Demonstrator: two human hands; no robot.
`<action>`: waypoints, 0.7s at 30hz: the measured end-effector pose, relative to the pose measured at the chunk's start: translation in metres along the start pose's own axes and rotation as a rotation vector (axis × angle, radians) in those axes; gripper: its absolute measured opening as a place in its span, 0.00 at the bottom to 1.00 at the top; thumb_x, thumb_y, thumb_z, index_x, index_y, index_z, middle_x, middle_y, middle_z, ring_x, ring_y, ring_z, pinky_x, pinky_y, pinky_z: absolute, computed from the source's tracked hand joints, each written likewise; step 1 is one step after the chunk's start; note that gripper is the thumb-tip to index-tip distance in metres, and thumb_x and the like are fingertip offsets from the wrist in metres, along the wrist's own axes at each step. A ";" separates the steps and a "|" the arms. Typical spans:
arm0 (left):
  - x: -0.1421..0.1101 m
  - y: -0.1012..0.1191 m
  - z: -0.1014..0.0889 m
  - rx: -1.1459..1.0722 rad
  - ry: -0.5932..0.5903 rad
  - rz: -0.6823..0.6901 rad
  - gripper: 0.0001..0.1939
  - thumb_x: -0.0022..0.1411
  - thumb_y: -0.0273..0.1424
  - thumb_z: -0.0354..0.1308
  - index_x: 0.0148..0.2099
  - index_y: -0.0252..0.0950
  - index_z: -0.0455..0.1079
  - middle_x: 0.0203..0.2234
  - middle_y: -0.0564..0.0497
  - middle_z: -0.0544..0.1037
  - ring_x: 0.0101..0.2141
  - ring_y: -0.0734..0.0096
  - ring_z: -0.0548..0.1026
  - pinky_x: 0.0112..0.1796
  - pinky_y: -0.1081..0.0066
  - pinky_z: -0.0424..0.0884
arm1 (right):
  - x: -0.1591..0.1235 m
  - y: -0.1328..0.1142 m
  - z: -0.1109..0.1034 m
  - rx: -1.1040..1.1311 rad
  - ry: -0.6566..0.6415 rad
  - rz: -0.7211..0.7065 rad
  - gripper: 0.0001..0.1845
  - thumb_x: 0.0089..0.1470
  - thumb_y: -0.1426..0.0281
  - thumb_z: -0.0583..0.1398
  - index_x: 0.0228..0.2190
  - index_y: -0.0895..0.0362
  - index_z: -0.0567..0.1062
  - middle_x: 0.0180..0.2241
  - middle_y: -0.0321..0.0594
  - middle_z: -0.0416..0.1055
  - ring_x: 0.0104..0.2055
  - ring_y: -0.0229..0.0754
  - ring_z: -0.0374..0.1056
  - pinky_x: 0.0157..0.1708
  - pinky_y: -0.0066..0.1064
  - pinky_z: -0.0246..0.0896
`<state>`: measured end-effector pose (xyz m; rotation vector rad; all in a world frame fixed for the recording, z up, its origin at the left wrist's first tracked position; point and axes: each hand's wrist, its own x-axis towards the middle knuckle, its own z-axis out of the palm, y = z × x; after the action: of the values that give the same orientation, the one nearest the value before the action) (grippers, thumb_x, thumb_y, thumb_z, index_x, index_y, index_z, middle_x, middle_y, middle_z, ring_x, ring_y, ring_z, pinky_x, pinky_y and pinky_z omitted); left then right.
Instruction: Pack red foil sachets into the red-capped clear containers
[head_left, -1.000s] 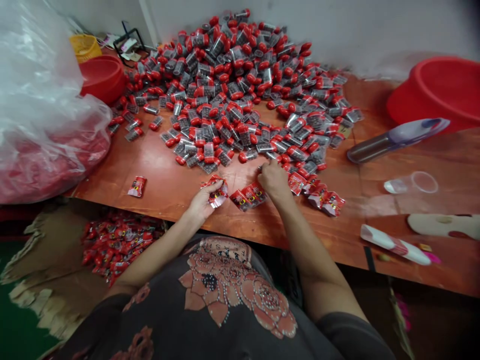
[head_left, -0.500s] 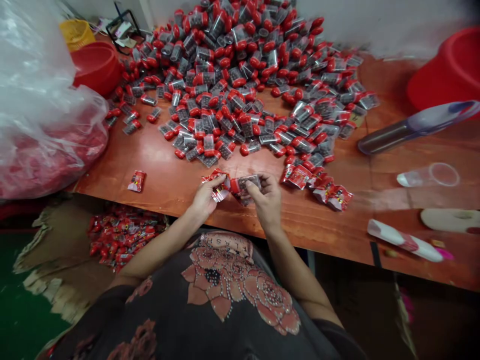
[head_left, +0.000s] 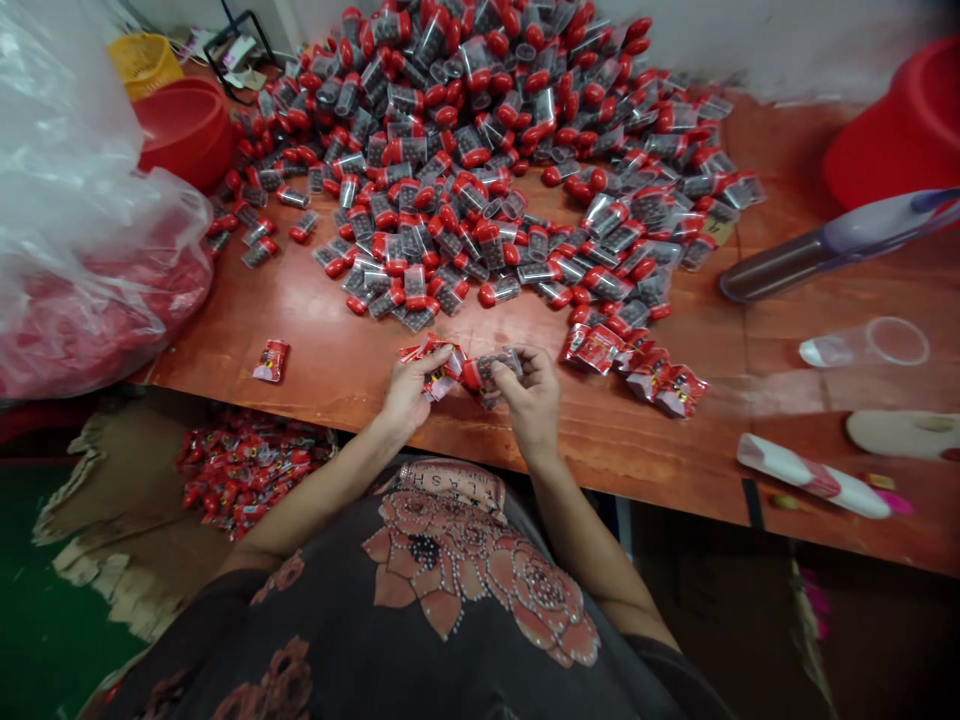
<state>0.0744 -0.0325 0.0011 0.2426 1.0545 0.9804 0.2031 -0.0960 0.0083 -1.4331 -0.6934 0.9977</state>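
Observation:
Pinched in my left hand [head_left: 407, 397] is a red printed wrapper [head_left: 442, 372]. My right hand [head_left: 536, 400] grips a clear plastic container with a red cap [head_left: 489, 374], which has small dark pieces inside. The capped end lies against or close to the wrapper; whether it is inside the wrapper I cannot tell. Beyond my hands spreads a large pile of the same red-capped containers [head_left: 412, 240]. To the right of my right hand lie several red printed packets [head_left: 600, 348], and a single red packet [head_left: 271, 360] lies off to the left.
A large clear bag of red pieces [head_left: 97, 290] stands at the left, by a red bowl [head_left: 184, 130] and yellow basket [head_left: 144, 62]. At the right are a red bucket [head_left: 900, 130], a dark-filled tube [head_left: 787, 265], a clear cup [head_left: 862, 345] and a white tube [head_left: 814, 478]. Below sits a box of red packets [head_left: 251, 465].
The view has shifted slightly. My hands keep nearly the same pose, with the wrapper and the container still held close together.

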 end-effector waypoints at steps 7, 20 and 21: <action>-0.004 0.002 0.002 0.045 -0.025 0.053 0.08 0.43 0.25 0.72 0.26 0.34 0.75 0.23 0.53 0.77 0.24 0.75 0.74 0.27 0.73 0.71 | -0.002 0.001 0.001 0.035 -0.011 0.025 0.14 0.49 0.63 0.63 0.38 0.50 0.67 0.31 0.34 0.71 0.22 0.35 0.67 0.19 0.29 0.67; -0.008 0.001 0.000 0.069 -0.071 0.121 0.09 0.44 0.26 0.73 0.28 0.34 0.76 0.24 0.52 0.78 0.25 0.76 0.74 0.29 0.72 0.72 | -0.003 0.004 0.003 0.077 0.019 0.011 0.14 0.50 0.62 0.63 0.38 0.50 0.66 0.31 0.34 0.70 0.23 0.35 0.69 0.21 0.30 0.70; -0.009 0.001 0.000 0.075 -0.082 0.131 0.09 0.44 0.26 0.73 0.28 0.34 0.76 0.24 0.52 0.78 0.25 0.76 0.74 0.29 0.72 0.73 | -0.003 0.005 0.003 0.096 0.034 0.016 0.15 0.50 0.62 0.63 0.38 0.50 0.66 0.31 0.33 0.69 0.23 0.35 0.69 0.22 0.30 0.71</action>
<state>0.0730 -0.0387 0.0069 0.4144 1.0106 1.0401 0.1989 -0.0977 0.0045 -1.3705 -0.6025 1.0033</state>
